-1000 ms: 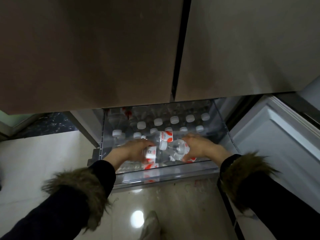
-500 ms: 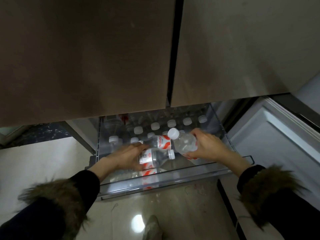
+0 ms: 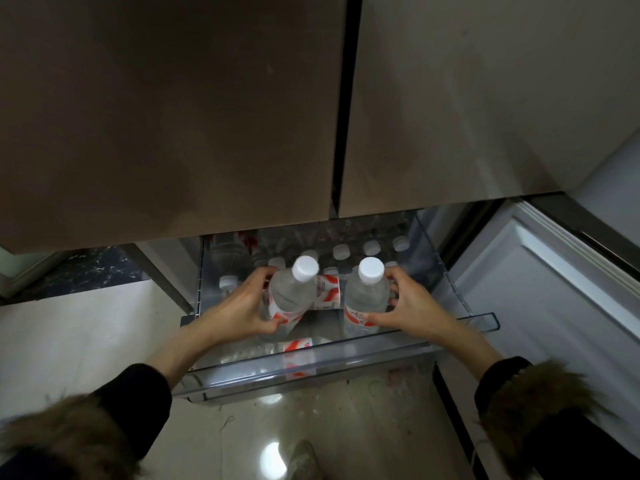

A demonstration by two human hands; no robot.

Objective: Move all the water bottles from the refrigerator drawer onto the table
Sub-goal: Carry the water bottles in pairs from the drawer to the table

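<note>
A clear plastic refrigerator drawer (image 3: 346,362) is pulled out below two closed brown doors. My left hand (image 3: 239,313) grips a clear water bottle (image 3: 291,296) with a white cap and a red-and-white label, held upright above the drawer. My right hand (image 3: 412,310) grips a second such bottle (image 3: 367,296), also upright. Several more bottles (image 3: 341,251) stand at the back of the drawer, showing white caps. One bottle (image 3: 325,292) lies between the held two, and another (image 3: 298,345) lies at the drawer's front.
The closed refrigerator doors (image 3: 242,105) hang over the rear of the drawer. An open white lower door (image 3: 554,289) stands to the right. Glossy pale floor (image 3: 69,341) spreads left and in front, with my shoe (image 3: 304,460) below the drawer. No table is in view.
Both hands have lifted their bottles from lying in the drawer to upright, caps up, and raised them towards me. The camera has tilted lower.
</note>
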